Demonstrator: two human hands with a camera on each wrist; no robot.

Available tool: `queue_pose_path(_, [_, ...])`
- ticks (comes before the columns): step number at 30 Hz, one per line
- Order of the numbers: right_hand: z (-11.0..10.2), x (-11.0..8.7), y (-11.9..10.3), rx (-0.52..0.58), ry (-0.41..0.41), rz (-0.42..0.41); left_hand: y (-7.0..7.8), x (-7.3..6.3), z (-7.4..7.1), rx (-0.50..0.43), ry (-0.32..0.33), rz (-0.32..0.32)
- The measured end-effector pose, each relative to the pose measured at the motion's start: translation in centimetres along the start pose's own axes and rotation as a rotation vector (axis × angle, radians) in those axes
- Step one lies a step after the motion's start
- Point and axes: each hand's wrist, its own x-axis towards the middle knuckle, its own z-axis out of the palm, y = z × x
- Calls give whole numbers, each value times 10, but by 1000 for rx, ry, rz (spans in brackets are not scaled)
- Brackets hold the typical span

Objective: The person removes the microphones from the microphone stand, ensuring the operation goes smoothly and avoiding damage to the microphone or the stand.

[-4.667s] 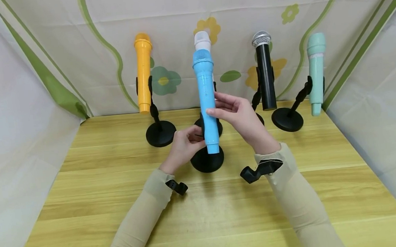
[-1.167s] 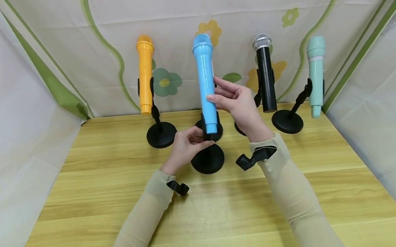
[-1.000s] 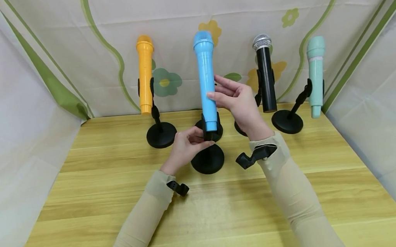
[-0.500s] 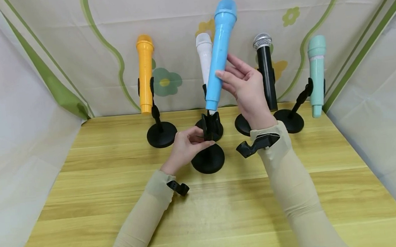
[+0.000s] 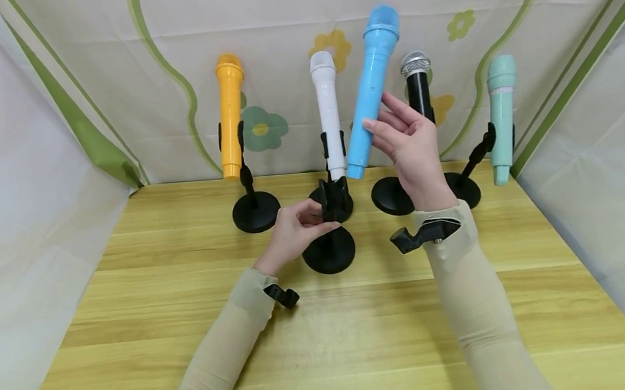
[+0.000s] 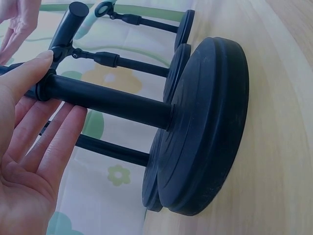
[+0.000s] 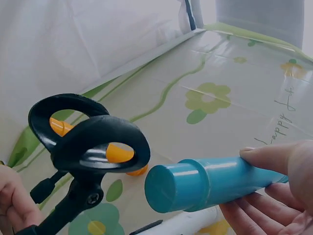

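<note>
My right hand (image 5: 410, 147) pinches a blue microphone (image 5: 373, 89) by its lower half, thumb in front and fingers behind. The microphone is held up off the table, head up and leaning right. In the right wrist view its tail end (image 7: 164, 188) is beside the empty clip (image 7: 93, 139) of a black microphone stand. My left hand (image 5: 293, 233) grips that stand by its stem (image 6: 107, 100), thumb and fingers around the upper part. The round base (image 5: 329, 252) of the stand rests on the table.
Behind, on black stands, are an orange microphone (image 5: 231, 115), a white microphone (image 5: 328, 108), a black microphone with silver head (image 5: 418, 85) and a mint-green microphone (image 5: 502, 112). A flowered cloth (image 5: 271, 14) hangs at the back of the wooden table (image 5: 335, 340).
The right hand has lifted the blue microphone out of the held stand's clip, up and to the right, uncovering the white microphone. The left hand keeps its grip on the stand.
</note>
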Motion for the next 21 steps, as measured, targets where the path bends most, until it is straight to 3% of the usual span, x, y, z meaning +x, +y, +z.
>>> queue_pose_path(21, [-28,-28,20,-244,-70,19,8,-1,0,-12,0,9])
